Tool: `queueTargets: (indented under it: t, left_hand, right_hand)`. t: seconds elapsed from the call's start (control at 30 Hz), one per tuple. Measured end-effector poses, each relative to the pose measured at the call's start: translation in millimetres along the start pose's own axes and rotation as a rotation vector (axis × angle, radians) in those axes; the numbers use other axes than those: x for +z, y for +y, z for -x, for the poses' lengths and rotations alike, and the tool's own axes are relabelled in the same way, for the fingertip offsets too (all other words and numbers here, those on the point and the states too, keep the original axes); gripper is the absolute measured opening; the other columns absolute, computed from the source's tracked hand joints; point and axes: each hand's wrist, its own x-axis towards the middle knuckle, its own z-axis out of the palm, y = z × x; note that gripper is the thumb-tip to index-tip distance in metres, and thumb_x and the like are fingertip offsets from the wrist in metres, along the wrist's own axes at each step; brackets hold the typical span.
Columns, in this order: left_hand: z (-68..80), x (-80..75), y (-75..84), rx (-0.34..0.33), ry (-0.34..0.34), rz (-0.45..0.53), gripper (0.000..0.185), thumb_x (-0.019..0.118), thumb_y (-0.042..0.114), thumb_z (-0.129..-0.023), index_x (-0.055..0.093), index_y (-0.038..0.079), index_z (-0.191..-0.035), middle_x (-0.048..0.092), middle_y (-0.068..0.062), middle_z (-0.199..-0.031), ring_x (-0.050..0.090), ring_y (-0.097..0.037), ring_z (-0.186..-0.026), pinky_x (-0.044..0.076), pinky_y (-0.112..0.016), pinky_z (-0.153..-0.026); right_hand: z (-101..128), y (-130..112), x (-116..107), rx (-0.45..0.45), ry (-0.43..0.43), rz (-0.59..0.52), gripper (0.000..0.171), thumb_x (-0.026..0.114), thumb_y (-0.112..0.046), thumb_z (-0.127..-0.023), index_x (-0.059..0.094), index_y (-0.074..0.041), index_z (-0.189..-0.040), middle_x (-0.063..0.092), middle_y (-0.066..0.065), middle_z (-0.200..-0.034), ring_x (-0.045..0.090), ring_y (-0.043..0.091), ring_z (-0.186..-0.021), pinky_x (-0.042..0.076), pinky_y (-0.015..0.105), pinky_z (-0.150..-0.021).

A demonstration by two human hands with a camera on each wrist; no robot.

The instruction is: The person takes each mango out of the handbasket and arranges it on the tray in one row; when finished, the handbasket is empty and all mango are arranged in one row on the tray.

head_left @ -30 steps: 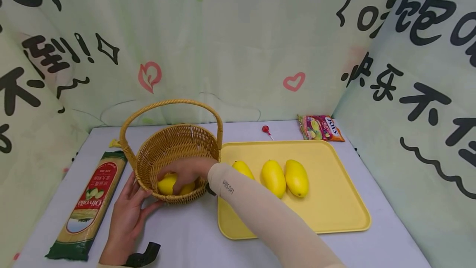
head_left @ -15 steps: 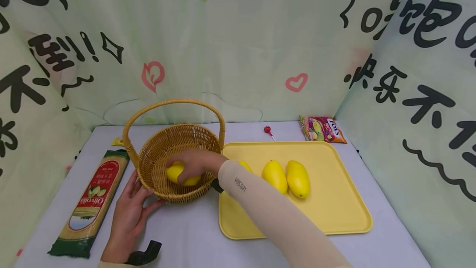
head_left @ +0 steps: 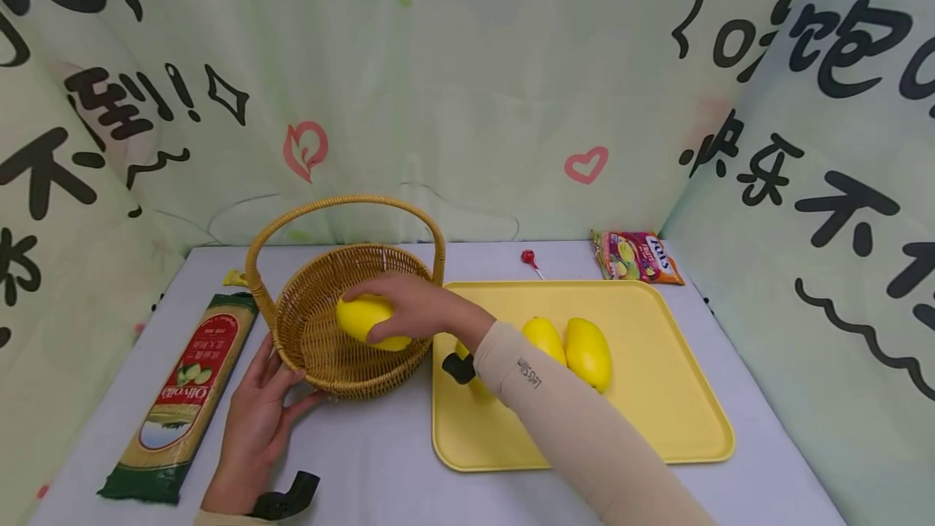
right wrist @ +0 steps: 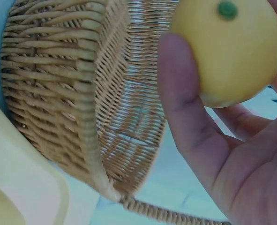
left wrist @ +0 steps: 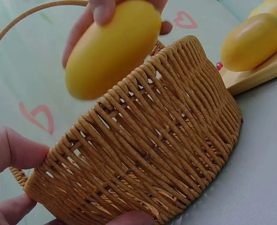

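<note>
My right hand (head_left: 409, 311) grips a yellow mango (head_left: 368, 320) and holds it just above the inside of a wicker basket (head_left: 321, 347) with an arched handle. The same mango (left wrist: 111, 47) hangs over the basket's rim (left wrist: 143, 136) in the left wrist view, and my thumb and fingers wrap it (right wrist: 227, 51) in the right wrist view. My left hand (head_left: 256, 412) lies with straight fingers against the basket's near-left wall. Two mangoes (head_left: 588, 351) lie on a yellow tray (head_left: 657, 420) to the right; a third is mostly hidden behind my right forearm.
A long pasta packet (head_left: 183, 396) lies left of the basket. A red lollipop (head_left: 527, 257) and a candy bag (head_left: 637, 256) sit behind the tray. Printed cloth walls close in the back and both sides of the grey table (head_left: 380, 477).
My right hand has lifted the mango from the basket floor up and to the right, toward the rim. The left hand has stayed against the basket.
</note>
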Motion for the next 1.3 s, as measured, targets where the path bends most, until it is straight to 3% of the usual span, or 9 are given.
queueTargets:
  t: [0.2,0.6,0.83,1.07,1.3]
  left_hand:
    - [0.2,1.0,-0.1,0.013,0.019,-0.005,0.086,0.051,0.003,-0.105,0.013,0.051,-0.166,0.010,0.002,-0.180,0.040,-0.029,-0.154,0.060,-0.051,-0.098]
    - [0.4,2.1,1.5,0.018,0.033,0.005,0.086,0.051,0.002,-0.104,0.016,0.051,-0.166,0.012,0.002,-0.180,0.040,-0.028,-0.155,0.060,-0.051,-0.099]
    - [1.0,2.0,1.3,0.024,0.028,0.003,0.086,0.051,0.001,-0.105,0.015,0.050,-0.166,0.011,0.002,-0.180,0.040,-0.028,-0.155,0.062,-0.048,-0.097]
    - [1.9,2.7,2.0,0.003,0.036,-0.009,0.087,0.050,0.002,-0.105,0.014,0.052,-0.165,0.010,0.004,-0.180,0.040,-0.026,-0.155,0.062,-0.048,-0.098]
    - [1.0,2.5,1.6,-0.008,0.032,-0.007,0.087,0.051,0.003,-0.105,0.013,0.054,-0.165,0.009,0.004,-0.180,0.040,-0.026,-0.156,0.062,-0.048,-0.099]
  right_hand:
    - [25,4,-5,0.001,0.067,-0.100,0.061,0.075,-0.024,-0.092,0.059,-0.025,-0.150,0.059,-0.003,-0.150,0.052,0.017,-0.123,0.051,0.031,-0.095]
    - [79,10,-2,0.042,0.200,-0.270,0.063,0.074,-0.025,-0.090,0.058,-0.030,-0.150,0.057,-0.001,-0.150,0.055,0.022,-0.123,0.051,0.040,-0.103]
    - [115,18,1,0.128,0.290,-0.356,0.062,0.074,-0.026,-0.089,0.059,-0.035,-0.148,0.054,-0.006,-0.153,0.058,0.026,-0.116,0.057,0.040,-0.090]
    - [151,31,8,0.142,0.383,-0.437,0.063,0.078,-0.021,-0.091,0.058,-0.031,-0.150,0.054,-0.002,-0.156,0.058,0.032,-0.113,0.061,0.032,-0.073]
    - [185,39,15,0.141,0.510,-0.495,0.064,0.077,-0.013,-0.092,0.057,-0.026,-0.150,0.056,0.006,-0.151,0.058,0.034,-0.111,0.065,0.032,-0.072]
